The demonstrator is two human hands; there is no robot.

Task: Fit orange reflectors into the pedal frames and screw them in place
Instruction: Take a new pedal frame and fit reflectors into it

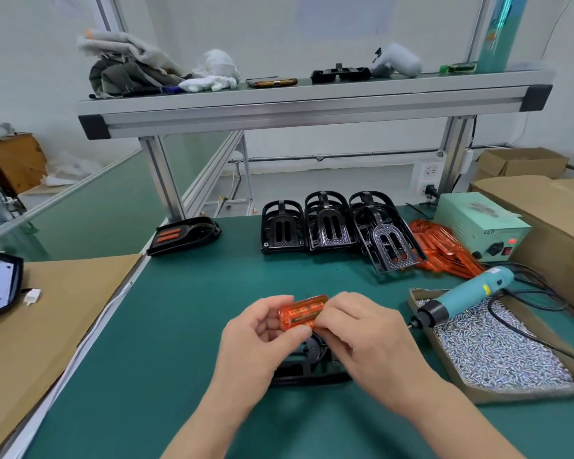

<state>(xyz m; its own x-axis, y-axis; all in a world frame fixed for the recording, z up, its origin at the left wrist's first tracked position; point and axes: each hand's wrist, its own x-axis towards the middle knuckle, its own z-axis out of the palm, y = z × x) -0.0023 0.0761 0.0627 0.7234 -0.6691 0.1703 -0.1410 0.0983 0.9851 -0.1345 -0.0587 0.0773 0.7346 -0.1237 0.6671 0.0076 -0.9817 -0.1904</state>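
Observation:
An orange reflector (300,312) is held between both hands above the green mat. My left hand (257,339) pinches its left end with thumb and fingers; my right hand (367,336) grips its right end. Under the hands lies a black pedal frame (307,366), partly hidden. Stacks of black pedal frames (328,223) stand at the back of the mat, with a pile of orange reflectors (444,250) to their right. One finished pedal with orange inserts (183,235) lies at the back left.
A teal electric screwdriver (464,298) rests on a cardboard tray of screws (497,346) at the right. A green power box (481,226) and cardboard cartons (550,207) stand behind it. Cardboard sheet (37,319) covers the left. An aluminium shelf (312,101) spans overhead.

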